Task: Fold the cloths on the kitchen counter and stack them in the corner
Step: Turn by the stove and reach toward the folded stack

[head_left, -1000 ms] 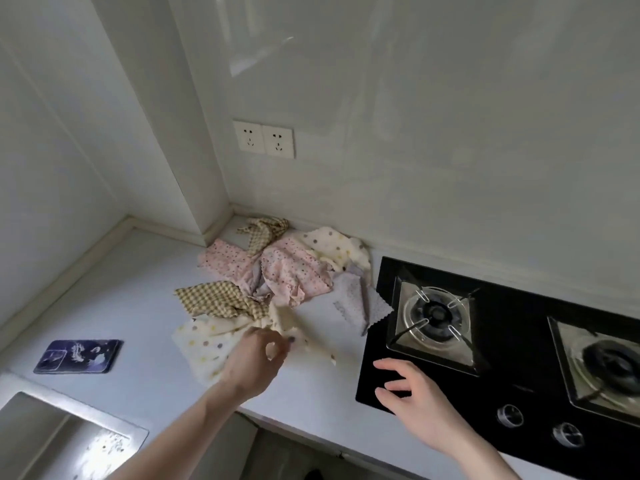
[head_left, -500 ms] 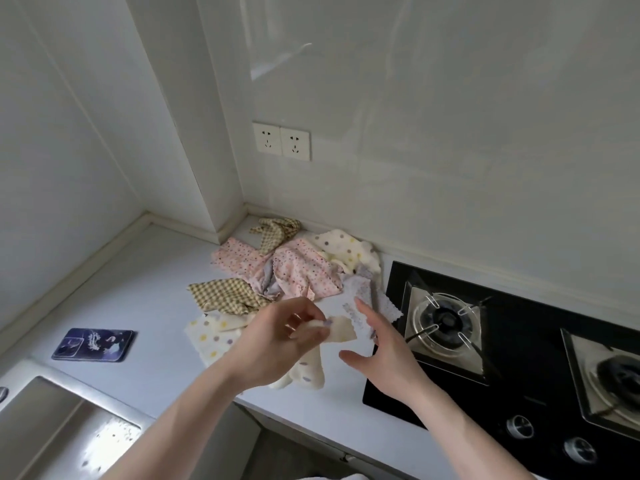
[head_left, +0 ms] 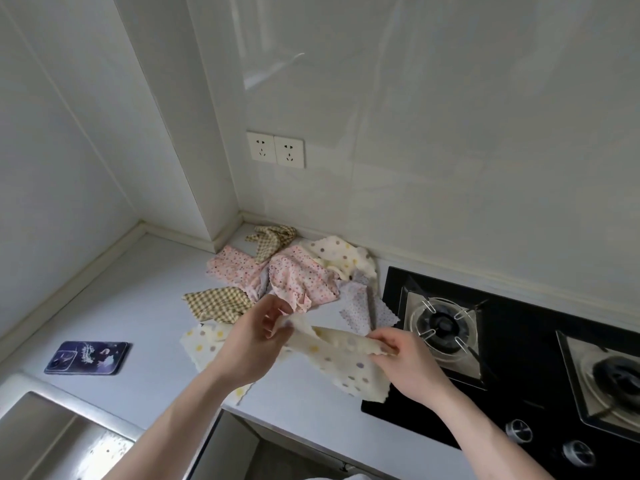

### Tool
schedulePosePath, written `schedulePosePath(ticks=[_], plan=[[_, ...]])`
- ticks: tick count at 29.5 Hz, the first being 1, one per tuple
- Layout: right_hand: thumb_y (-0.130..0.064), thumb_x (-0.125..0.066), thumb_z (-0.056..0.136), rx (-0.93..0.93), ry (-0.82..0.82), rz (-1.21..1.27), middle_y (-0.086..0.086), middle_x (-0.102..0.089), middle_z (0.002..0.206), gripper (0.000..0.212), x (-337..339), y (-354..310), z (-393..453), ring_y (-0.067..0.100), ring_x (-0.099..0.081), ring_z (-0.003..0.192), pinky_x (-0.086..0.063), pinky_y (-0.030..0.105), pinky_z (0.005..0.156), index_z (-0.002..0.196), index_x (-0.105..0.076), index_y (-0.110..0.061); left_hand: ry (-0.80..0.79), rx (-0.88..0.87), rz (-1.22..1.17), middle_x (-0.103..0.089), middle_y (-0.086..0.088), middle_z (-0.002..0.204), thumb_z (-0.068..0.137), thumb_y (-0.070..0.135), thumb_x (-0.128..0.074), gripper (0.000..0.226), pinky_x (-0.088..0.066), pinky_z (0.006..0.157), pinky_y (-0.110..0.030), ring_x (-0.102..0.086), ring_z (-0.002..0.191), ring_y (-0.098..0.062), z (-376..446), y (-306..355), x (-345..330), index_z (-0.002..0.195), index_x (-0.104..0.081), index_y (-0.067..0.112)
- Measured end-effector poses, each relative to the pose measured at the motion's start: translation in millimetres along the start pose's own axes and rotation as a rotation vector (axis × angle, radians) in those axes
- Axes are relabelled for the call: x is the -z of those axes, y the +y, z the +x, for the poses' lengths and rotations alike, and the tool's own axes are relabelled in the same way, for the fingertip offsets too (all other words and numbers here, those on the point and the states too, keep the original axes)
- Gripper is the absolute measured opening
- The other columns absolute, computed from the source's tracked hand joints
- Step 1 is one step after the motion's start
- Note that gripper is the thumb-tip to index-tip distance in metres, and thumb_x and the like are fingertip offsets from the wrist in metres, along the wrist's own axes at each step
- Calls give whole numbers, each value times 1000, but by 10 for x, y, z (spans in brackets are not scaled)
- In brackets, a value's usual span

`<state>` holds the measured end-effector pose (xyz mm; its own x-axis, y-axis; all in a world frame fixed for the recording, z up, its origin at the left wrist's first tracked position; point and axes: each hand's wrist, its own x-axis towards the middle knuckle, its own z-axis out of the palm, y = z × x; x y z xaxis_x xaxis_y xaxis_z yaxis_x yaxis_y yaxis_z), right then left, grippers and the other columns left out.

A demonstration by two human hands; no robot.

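A cream cloth with coloured dots [head_left: 341,362] is stretched above the counter's front edge between both hands. My left hand [head_left: 254,336] pinches its upper left corner and my right hand [head_left: 403,358] pinches its right edge; the rest hangs down over the stove's corner. Behind lies a loose pile: pink flowered cloths [head_left: 294,277], a brown checked cloth [head_left: 218,303], another checked one [head_left: 272,237] near the wall, a second cream dotted cloth [head_left: 341,252] and a pale lilac cloth [head_left: 362,308]. More cream dotted fabric [head_left: 204,344] lies flat under my left wrist.
A black gas hob [head_left: 519,358] with two burners and knobs fills the right. A phone [head_left: 88,357] lies on the white counter [head_left: 138,306] at the left, a steel sink [head_left: 52,434] in front of it. Sockets [head_left: 275,149] sit on the wall above the corner.
My right hand has come off the hob and taken the dotted cloth's right edge. Both hands have pulled apart, spreading the cloth that the left hand had lifted from the counter.
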<state>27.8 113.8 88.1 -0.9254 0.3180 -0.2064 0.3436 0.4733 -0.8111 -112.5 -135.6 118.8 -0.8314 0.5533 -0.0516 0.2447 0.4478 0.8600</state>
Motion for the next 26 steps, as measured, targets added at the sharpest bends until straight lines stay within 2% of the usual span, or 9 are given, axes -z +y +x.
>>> schedulePosePath(ticks=[3, 5, 8, 11, 14, 17, 20, 23, 26], plan=[[-20, -67, 93, 12, -11, -7, -17, -75, 84, 17, 88, -21, 11, -1, -68, 80, -52, 20, 70, 87, -77, -33, -12, 29, 92, -68, 18, 105, 95, 14, -65, 36, -57, 76, -21, -68, 92, -5, 23, -58, -10, 119, -63, 41], [-20, -68, 92, 1, -30, -25, -16, -75, 83, 17, 132, -33, 24, 0, -67, 77, -51, 23, 70, 87, -77, -33, -16, 23, 137, -70, 20, 97, 95, 10, -63, 30, -52, 70, -16, -67, 87, 0, 49, -52, -10, 108, -70, 35], [-23, -68, 93, -4, -42, -50, -16, -74, 80, 17, 160, 0, 2, -1, -65, 73, -46, 22, 67, 86, -77, -35, -31, 19, 152, -73, 12, 78, 92, 12, -64, 18, -46, 62, -17, -65, 75, -4, 56, -54, -14, 87, -72, 27], [-27, -68, 92, -21, -40, -37, -11, -75, 84, 13, 152, 64, -65, 8, -68, 81, -52, 30, 73, 86, -77, -34, -58, 44, 150, -72, 13, 81, 91, 17, -69, 12, -46, 66, -20, -64, 77, -7, 41, -110, 8, 82, -72, 26], [-26, -68, 93, -33, -49, -48, -11, -75, 85, 14, 143, 128, -119, 8, -68, 83, -51, 30, 74, 87, -78, -33, -149, 93, 187, -70, 14, 82, 88, 26, -72, 6, -50, 67, -30, -63, 73, -7, 56, -172, 25, 82, -71, 26], [-25, -71, 92, -33, -39, -31, -19, -76, 88, 14, 129, 135, -167, -1, -69, 87, -54, 24, 79, 94, -79, -35, -188, 74, 215, -72, 11, 81, 88, 27, -72, 5, -53, 68, -34, -63, 71, -7, 74, -161, 16, 84, -69, 24], [-24, -76, 90, -33, 41, -4, -20, -76, 85, 11, 138, 129, -172, -5, -68, 83, -48, 13, 71, 92, -80, -34, -181, 52, 171, -75, 13, 82, 87, 24, -74, 5, -55, 76, -38, -69, 80, -8, 111, -127, 13, 87, -69, 24], [-28, -78, 88, -44, 149, -1, -22, -74, 84, 8, 180, 126, -122, -9, -66, 85, -44, 12, 71, 89, -79, -35, -190, 62, 152, -75, 5, 83, 81, 42, -75, 23, -56, 75, -44, -71, 80, -17, 177, -133, 44, 87, -70, 21], [-29, -73, 93, -26, 219, -29, -30, -70, 92, 11, 233, 99, -92, -24, -56, 93, -41, 5, 72, 96, -77, -39, -202, 59, 181, -74, 2, 82, 83, 45, -77, 27, -52, 69, -37, -69, 77, -19, 231, -155, 59, 85, -69, 19]])
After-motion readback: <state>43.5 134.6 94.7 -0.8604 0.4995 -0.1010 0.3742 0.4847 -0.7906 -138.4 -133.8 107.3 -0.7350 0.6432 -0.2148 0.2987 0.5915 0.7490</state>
